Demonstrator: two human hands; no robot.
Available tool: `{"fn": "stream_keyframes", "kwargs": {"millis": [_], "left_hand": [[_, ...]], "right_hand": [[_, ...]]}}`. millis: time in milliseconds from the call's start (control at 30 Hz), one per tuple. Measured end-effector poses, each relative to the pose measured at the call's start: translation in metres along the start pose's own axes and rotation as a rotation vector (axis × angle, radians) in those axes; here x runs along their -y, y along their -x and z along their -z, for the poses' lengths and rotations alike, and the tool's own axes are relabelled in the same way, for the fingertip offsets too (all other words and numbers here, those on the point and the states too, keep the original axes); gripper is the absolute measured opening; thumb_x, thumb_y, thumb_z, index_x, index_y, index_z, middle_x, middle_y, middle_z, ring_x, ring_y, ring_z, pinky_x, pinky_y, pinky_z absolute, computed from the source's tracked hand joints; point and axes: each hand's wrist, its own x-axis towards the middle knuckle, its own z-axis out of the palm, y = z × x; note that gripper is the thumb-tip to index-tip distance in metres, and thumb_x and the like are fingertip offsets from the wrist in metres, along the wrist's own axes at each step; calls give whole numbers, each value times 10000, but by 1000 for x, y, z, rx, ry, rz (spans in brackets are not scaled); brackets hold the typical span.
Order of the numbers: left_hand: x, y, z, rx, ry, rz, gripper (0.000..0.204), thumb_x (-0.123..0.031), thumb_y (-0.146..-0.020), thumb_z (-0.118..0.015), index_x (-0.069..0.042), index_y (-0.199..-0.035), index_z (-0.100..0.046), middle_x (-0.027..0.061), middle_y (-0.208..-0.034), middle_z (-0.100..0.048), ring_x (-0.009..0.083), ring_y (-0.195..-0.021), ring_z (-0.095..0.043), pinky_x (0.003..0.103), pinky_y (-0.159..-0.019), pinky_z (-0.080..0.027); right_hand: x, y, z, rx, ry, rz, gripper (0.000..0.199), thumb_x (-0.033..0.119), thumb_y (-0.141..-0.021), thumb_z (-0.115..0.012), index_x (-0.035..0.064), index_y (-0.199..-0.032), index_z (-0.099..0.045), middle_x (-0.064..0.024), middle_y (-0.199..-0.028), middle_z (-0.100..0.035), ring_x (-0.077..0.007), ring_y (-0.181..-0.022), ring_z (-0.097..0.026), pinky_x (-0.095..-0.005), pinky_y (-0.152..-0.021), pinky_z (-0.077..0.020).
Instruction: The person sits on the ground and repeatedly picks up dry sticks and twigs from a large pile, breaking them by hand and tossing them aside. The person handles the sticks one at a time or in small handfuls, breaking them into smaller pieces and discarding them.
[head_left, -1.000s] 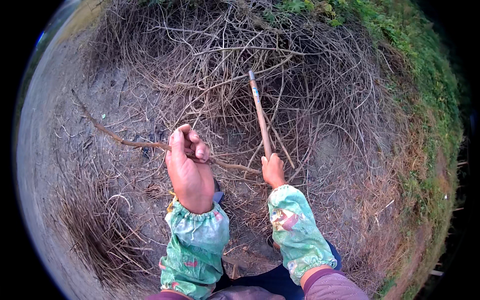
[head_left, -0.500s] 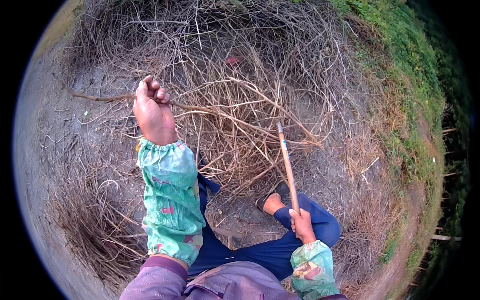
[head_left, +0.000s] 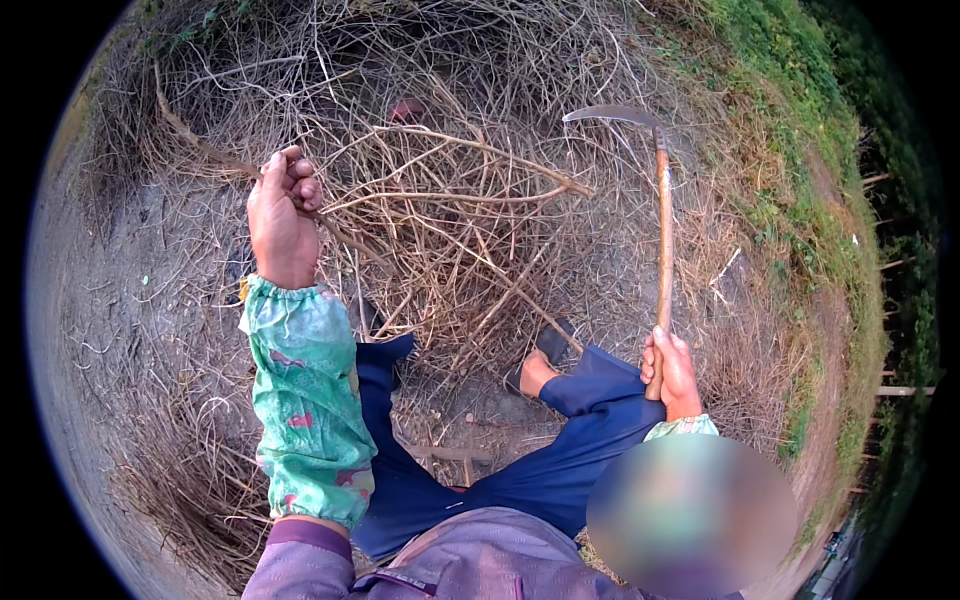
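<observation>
My left hand (head_left: 284, 218) is closed round a thin brown stick (head_left: 205, 147), which slants from the far left down past my fingers toward the twig pile. My right hand (head_left: 672, 372) grips the lower end of a sickle (head_left: 665, 235). Its wooden handle stands nearly straight away from me, with the curved metal blade at the far end pointing left. A forked branch (head_left: 480, 145) lies across the heap of dry twigs (head_left: 450, 270) between my hands. The blade is apart from the branch.
Tangled brushwood (head_left: 440, 50) fills the far side. Another bundle of thin sticks (head_left: 190, 500) lies near left. My shod foot (head_left: 541, 370) stands at the heap's near edge. Green plants (head_left: 790, 90) grow along the right. A reddish round thing (head_left: 407, 110) shows among the twigs.
My right hand has moved right and away from me with the sickle, whose blade now shows. The stick in my left hand has tilted and reaches less far right. The view has shifted slightly.
</observation>
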Motion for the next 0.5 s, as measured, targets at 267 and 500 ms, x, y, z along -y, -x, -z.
{"fn": "stream_keyframes", "kwargs": {"millis": [267,500], "left_hand": [[6,-13,17,82,24,115,263,-251,-1046,-495,-14,-1119,-582,35,-866,-570,99,-653,-458,236,-565,-379],[11,-12,13,124,31,166,244,-231,-1051,-488,-20,-1119,-588,36,-881,-568,94,-651,-446,232,-561,-355]], "right_hand": [[-151,-111,155,-439,387,-243,348,326,-925,-672,23,-756,-642,-75,-621,-608,-213,-484,-584,-361,-452,-449],[-242,-94,194,-329,1224,-411,452,430,-828,-723,-7,-945,-718,-237,-939,-688,-376,-936,-667,-473,-836,-510]]}}
